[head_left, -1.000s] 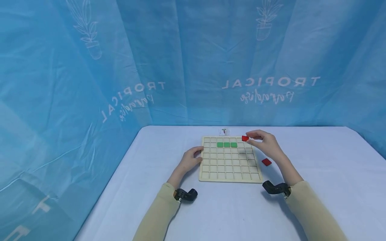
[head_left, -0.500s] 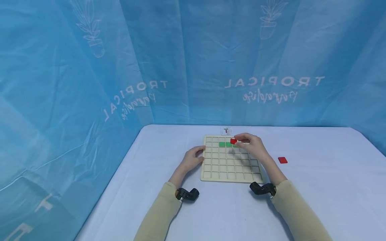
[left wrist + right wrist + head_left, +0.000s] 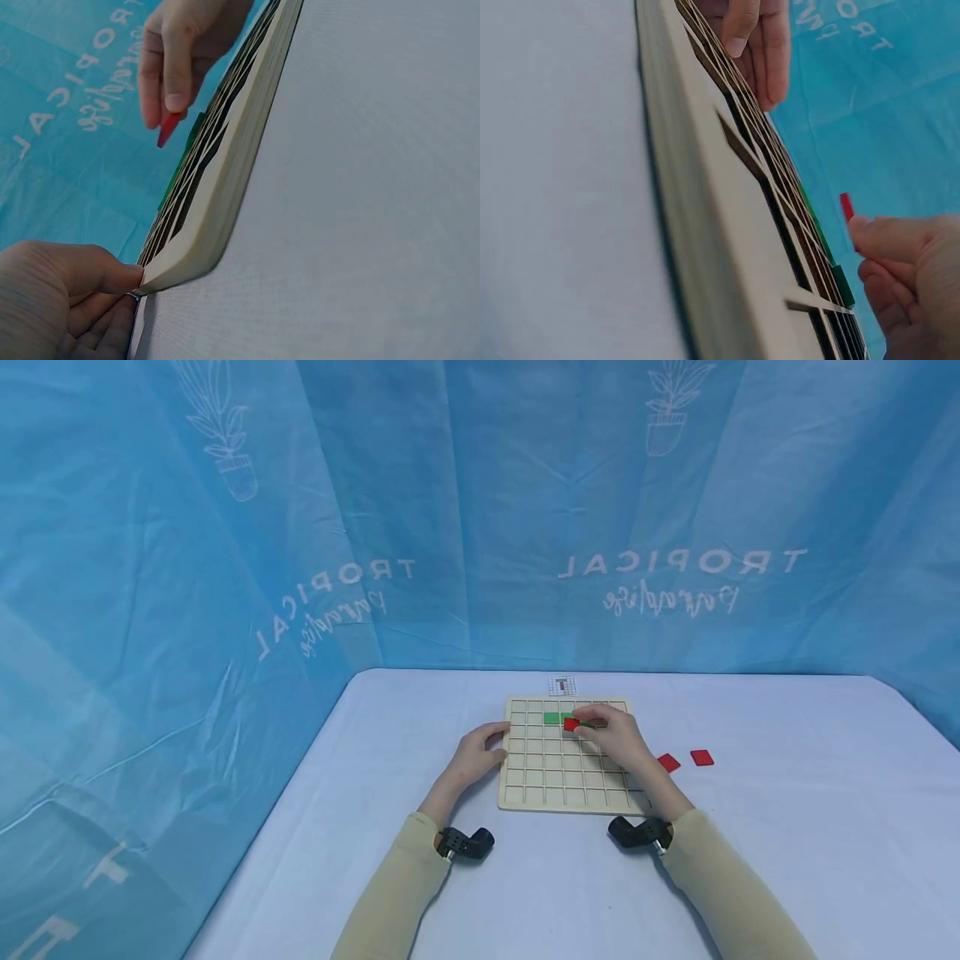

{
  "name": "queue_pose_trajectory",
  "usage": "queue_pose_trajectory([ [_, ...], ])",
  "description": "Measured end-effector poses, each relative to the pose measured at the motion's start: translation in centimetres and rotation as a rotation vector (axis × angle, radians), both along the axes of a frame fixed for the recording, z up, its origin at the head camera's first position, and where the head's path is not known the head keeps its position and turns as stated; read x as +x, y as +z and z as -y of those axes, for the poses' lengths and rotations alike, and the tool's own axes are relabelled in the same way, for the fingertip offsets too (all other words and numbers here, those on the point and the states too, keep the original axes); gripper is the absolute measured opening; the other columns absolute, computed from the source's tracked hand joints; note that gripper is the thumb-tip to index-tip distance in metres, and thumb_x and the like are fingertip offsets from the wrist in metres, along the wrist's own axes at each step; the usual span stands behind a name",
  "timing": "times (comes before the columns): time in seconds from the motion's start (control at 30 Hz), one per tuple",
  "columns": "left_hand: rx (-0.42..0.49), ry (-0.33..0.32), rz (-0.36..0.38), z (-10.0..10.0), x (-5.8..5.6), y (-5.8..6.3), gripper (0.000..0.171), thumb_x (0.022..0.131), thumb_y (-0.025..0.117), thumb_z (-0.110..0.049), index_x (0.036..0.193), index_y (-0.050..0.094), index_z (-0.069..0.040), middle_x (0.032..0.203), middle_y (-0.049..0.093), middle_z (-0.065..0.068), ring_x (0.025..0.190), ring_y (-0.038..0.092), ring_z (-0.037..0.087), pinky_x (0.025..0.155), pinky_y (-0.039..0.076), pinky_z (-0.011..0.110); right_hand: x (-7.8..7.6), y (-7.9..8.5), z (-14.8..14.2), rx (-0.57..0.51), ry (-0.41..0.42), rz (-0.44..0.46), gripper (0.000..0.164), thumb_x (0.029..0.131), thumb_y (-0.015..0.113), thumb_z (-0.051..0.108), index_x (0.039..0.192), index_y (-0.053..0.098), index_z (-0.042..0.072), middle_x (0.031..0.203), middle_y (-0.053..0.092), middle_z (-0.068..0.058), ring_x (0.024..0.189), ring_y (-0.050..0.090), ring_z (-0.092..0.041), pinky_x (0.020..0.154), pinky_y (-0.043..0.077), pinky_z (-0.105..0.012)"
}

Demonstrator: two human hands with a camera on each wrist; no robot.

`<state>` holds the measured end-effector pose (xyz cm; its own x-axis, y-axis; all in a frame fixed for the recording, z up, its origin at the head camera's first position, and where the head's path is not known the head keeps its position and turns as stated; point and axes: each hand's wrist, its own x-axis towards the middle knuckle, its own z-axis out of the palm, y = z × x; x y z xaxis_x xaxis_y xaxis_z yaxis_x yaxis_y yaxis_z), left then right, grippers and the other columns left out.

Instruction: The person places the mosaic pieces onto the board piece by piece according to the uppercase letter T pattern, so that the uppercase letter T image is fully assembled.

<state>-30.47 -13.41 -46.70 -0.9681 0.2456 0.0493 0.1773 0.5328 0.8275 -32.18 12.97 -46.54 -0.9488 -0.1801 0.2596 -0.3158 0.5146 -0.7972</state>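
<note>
In the head view a pale grid board [image 3: 563, 772] lies on the table, with green square tiles [image 3: 552, 718] in its upper rows; the hand partly covers that row. My left hand [image 3: 474, 753] holds the board's left edge, thumb and fingers spread along it. My right hand [image 3: 613, 733] pinches a red square tile [image 3: 571, 724] between thumb and fingers, just above the board beside the green tiles. The left wrist view shows this red tile [image 3: 169, 129] edge-on, tilted and apart from the board. The right wrist view shows a green tile [image 3: 843, 286] standing proud of the grid.
Two loose red tiles [image 3: 702, 757] lie on the white tablecloth right of the board, one partly beside the right forearm. A small printed grid card [image 3: 562, 686] lies behind the board. Blue printed cloth [image 3: 510, 527] hangs at the back and left.
My right hand has carried the red tile leftward and lower, from the board's upper right to the green row. My left hand has stayed at the board's edge.
</note>
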Motion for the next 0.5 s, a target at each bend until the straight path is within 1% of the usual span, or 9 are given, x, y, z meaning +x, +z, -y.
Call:
queue_pose_trajectory([
  [0.07, 0.001, -0.002, -0.004, -0.1, 0.0, 0.1, 0.049, 0.088, 0.058, -0.001, 0.136, 0.048, -0.003, 0.139, 0.046, 0.012, 0.13, 0.041, 0.024, 0.108, 0.035, 0.03, 0.0, -0.3, 0.0, 0.0, -0.008, -0.005, 0.03, 0.085, 0.071, 0.014, 0.114, 0.067, 0.007, 0.11, 0.065, -0.008, 0.104, 0.059, -0.026, 0.091, 0.049, -0.043],
  [0.2, 0.006, -0.008, -0.015, -0.2, 0.0, 0.2, 0.049, 0.088, 0.058, -0.001, 0.136, 0.048, -0.002, 0.139, 0.046, 0.012, 0.13, 0.041, 0.024, 0.108, 0.035, 0.03, -0.1, -0.8, 0.0, 0.015, 0.003, -0.044, 0.029, 0.084, 0.072, 0.011, 0.112, 0.066, 0.004, 0.109, 0.065, -0.009, 0.102, 0.06, -0.027, 0.091, 0.05, -0.043],
  [0.37, -0.003, -0.007, -0.026, -0.2, -0.1, 0.1, 0.049, 0.087, 0.058, -0.001, 0.136, 0.048, -0.002, 0.139, 0.046, 0.013, 0.13, 0.041, 0.024, 0.108, 0.035, 0.031, -0.3, -1.3, 0.1, 0.074, 0.023, -0.1, 0.029, 0.082, 0.073, 0.009, 0.11, 0.067, 0.004, 0.107, 0.066, -0.009, 0.102, 0.061, -0.026, 0.09, 0.051, -0.042],
  [0.5, -0.019, 0.002, -0.029, -0.2, 0.0, -0.1, 0.049, 0.087, 0.058, -0.001, 0.135, 0.049, -0.003, 0.139, 0.047, 0.012, 0.129, 0.041, 0.024, 0.108, 0.035, 0.031, -0.2, -1.6, 0.2, 0.107, 0.03, -0.125, 0.028, 0.082, 0.073, 0.009, 0.109, 0.068, 0.005, 0.106, 0.066, -0.007, 0.1, 0.059, -0.025, 0.087, 0.051, -0.041],
])
